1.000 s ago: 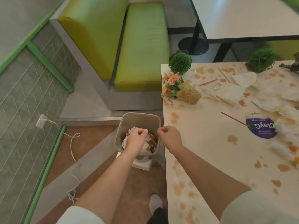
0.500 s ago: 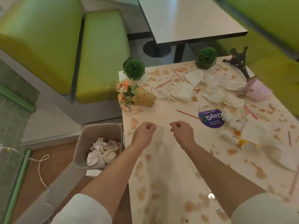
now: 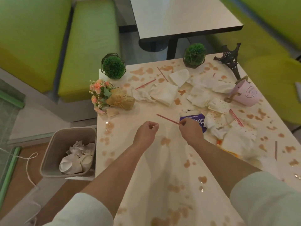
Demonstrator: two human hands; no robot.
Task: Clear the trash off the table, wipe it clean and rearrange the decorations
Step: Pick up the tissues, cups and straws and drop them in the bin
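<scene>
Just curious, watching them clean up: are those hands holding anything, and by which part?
The right hand pinches the near end of a red straw lying on the table. The left hand is curled, holding nothing.

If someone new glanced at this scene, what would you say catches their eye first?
Probably the heap of crumpled napkins and brown spills covering the far half of the table. Next, both hands: the right hand pinching a red straw near the middle, the left hand curled beside it. Left of the table on the floor, the bin holds paper trash.
</scene>
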